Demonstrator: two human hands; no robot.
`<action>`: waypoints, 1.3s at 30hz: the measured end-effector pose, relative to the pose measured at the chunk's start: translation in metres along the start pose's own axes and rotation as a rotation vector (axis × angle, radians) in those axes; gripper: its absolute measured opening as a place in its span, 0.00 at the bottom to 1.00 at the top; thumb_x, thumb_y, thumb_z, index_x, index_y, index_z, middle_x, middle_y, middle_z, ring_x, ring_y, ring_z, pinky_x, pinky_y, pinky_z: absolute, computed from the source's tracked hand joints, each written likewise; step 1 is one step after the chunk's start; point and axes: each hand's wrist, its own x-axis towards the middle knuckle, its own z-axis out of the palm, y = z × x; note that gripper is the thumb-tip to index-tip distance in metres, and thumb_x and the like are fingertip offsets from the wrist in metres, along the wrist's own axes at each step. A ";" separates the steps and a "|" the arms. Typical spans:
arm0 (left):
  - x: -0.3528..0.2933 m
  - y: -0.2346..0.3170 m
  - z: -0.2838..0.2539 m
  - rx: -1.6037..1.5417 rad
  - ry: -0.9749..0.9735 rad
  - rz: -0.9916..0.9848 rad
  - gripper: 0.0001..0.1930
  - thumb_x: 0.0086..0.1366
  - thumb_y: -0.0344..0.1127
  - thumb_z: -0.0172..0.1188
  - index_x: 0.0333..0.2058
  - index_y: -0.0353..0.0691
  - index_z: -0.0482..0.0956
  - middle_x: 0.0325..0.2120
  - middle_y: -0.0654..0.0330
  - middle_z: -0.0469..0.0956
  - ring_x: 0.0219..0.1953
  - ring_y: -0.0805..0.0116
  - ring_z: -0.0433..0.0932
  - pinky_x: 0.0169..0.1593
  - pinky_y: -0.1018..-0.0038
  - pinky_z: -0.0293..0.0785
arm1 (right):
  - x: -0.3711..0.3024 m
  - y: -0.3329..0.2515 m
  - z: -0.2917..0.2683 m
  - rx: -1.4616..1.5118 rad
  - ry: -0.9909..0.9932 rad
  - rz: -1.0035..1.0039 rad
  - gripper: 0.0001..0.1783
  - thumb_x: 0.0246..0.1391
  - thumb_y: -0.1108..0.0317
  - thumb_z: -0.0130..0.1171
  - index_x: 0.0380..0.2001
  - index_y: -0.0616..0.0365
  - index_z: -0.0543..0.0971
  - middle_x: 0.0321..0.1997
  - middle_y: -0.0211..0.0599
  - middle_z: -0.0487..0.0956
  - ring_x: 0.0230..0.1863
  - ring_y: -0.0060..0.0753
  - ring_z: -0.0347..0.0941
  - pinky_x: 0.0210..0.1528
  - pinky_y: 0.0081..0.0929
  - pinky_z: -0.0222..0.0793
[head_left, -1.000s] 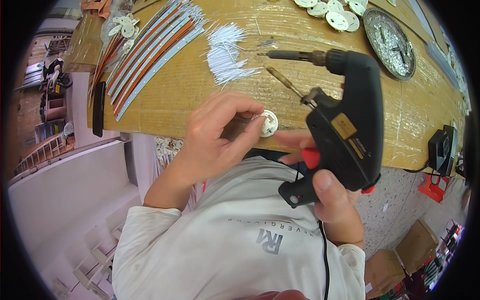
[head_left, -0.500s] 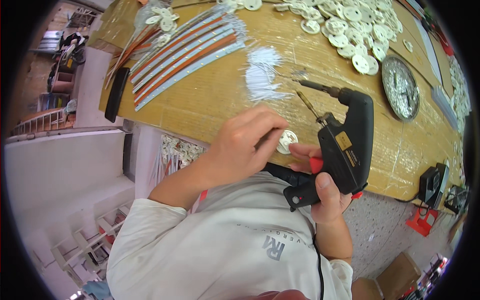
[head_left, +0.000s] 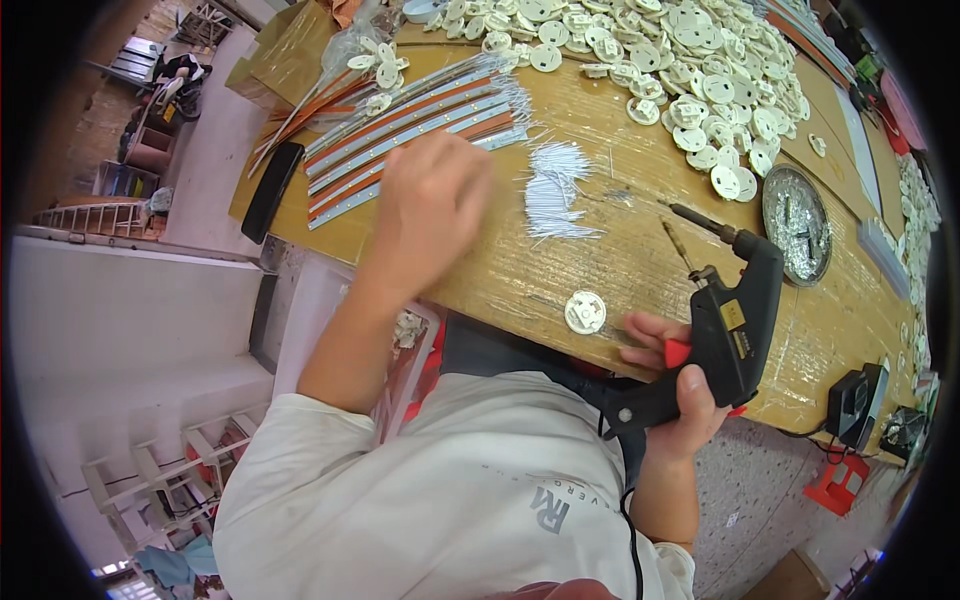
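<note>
- The wooden workbench [head_left: 640, 270] spreads beyond both hands, with a heap of white round discs [head_left: 700, 80] along its far side.
- The black soldering gun [head_left: 725, 335] sits in the right hand [head_left: 690, 400], fingers wrapped tight round the grip, one on the red trigger; it has drawn back from the joint.
- The left hand [head_left: 430, 205] has let go and reached out to the long strips [head_left: 410, 130]; its fingers curl downward, their hold hidden.
- The white disc [head_left: 585, 312] lies alone near the right fingertips, so that piece looks finished.
- Short white wires [head_left: 555, 190] lie just right of the left fingers.
</note>
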 end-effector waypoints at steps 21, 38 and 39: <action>0.022 -0.043 0.004 0.229 0.009 0.002 0.05 0.65 0.27 0.67 0.30 0.40 0.80 0.29 0.58 0.83 0.37 0.55 0.81 0.45 0.61 0.65 | 0.001 0.005 -0.017 -0.026 -0.056 -0.073 0.30 0.64 0.56 0.53 0.56 0.76 0.73 0.51 0.71 0.82 0.51 0.62 0.85 0.49 0.45 0.87; 0.012 0.020 -0.045 -0.224 -0.011 -0.125 0.02 0.67 0.20 0.64 0.37 0.31 0.81 0.32 0.55 0.84 0.33 0.66 0.85 0.36 0.70 0.78 | -0.004 0.010 -0.025 0.064 -0.080 -0.062 0.29 0.67 0.59 0.53 0.60 0.75 0.70 0.49 0.68 0.83 0.50 0.59 0.86 0.50 0.48 0.87; 0.002 0.031 -0.047 -0.238 -0.020 -0.123 0.02 0.67 0.20 0.64 0.37 0.31 0.81 0.32 0.55 0.84 0.33 0.66 0.85 0.36 0.70 0.78 | -0.005 0.011 -0.029 0.135 -0.109 -0.048 0.29 0.68 0.61 0.54 0.62 0.75 0.68 0.47 0.65 0.84 0.48 0.57 0.86 0.50 0.47 0.86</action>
